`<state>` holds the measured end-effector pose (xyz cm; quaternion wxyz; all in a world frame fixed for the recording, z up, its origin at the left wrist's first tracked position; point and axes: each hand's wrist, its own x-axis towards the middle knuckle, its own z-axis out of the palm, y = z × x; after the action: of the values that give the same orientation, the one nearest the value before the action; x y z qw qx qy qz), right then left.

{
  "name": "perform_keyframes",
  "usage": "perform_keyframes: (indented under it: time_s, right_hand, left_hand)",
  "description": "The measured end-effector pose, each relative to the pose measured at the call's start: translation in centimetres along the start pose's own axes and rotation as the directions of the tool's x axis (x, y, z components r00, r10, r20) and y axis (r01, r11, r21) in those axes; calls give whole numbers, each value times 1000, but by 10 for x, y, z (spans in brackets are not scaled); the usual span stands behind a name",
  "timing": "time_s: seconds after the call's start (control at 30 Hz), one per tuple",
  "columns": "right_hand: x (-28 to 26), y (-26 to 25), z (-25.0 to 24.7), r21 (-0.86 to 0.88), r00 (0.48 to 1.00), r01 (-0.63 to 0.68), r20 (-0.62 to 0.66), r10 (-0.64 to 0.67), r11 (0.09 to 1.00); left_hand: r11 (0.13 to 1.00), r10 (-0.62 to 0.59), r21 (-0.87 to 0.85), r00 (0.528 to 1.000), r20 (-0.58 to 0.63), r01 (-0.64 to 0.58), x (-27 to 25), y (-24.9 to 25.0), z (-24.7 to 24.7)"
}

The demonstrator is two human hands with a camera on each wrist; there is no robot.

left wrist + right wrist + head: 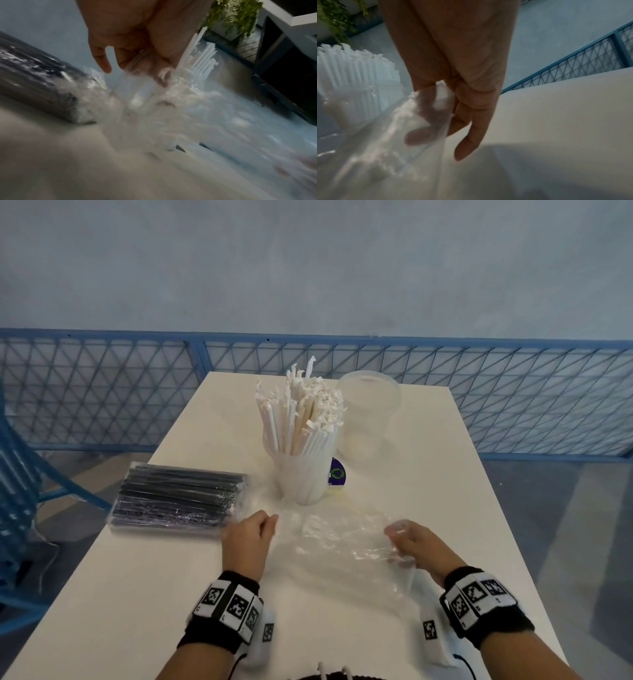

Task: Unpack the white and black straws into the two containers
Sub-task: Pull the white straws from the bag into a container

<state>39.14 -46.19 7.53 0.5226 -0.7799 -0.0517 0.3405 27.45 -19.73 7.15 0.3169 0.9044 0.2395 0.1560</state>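
Observation:
White straws stand upright in a clear container at mid-table; they also show in the wrist views. A second clear container stands empty behind it to the right. The sealed pack of black straws lies at the left. An empty clear plastic bag is spread on the table between my hands. My left hand pinches its left end. My right hand grips its right end, fingers partly behind the film.
The white table ends at a blue mesh fence. A small purple label lies beside the filled container. A blue chair stands off the left edge. The black pack overhangs the table's left edge a little.

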Motion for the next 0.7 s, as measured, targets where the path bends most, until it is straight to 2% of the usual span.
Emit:
perform_keyframes:
  time_s: [0.07,0.13,0.17,0.2,0.23,0.27,0.3,0.33,0.37,0.4,0.43,0.5,0.53,0.6,0.7]
  right_hand:
    - [5,6,-10,-95,991,-18,-134,5,995]
    - [9,10,-16,-250,941,-67,-338,-22,966]
    - [10,11,-14,-342,892,-67,-442,-98,937]
    - [9,9,-8,-442,834,-25,-503,-225,897]
    - [6,4,2,-535,778,57,-506,-373,843]
    - [0,-4,15,-615,743,153,-445,-501,773]
    - [-3,-9,29,-682,756,210,-341,-559,700]
    - [-5,-11,44,-741,817,210,-225,-531,637]
    - [-6,-11,56,-796,904,164,-114,-411,582]
    - [-3,-6,65,-849,968,97,-42,-249,520]
    - [1,1,70,-882,993,39,-17,-113,470]
    - [8,13,73,-905,997,-16,16,72,426]
    - [10,19,73,-912,993,-16,34,114,410]
    - [12,26,74,-929,989,9,63,135,371]
    - [13,29,72,-939,986,27,82,147,342]
  left_hand:
    - [997,-61,37,998,-21,62,1,-6,-2]
    - [992,-108,64,994,-3,108,3,-9,-4]
    - [991,-114,75,993,7,113,3,-11,-4]
    - [991,-114,79,993,19,112,2,-11,-4]
    - [992,-109,71,994,32,106,1,-10,-2]
    - [993,-103,55,994,45,101,1,-10,-1]
    - [995,-98,38,993,58,96,1,-10,1]
    - [995,-95,27,993,68,93,2,-10,2]
    - [996,-93,19,992,80,91,3,-10,2]
    - [996,-90,18,991,99,89,3,-10,2]
    - [996,-86,20,988,128,84,3,-10,2]
    - [996,-92,6,975,203,93,4,-7,0]
    - [993,-114,-11,963,242,121,5,-4,-1]
    - [983,-165,-21,937,307,180,10,2,-2]
    - [985,-171,77,921,350,154,26,10,3]
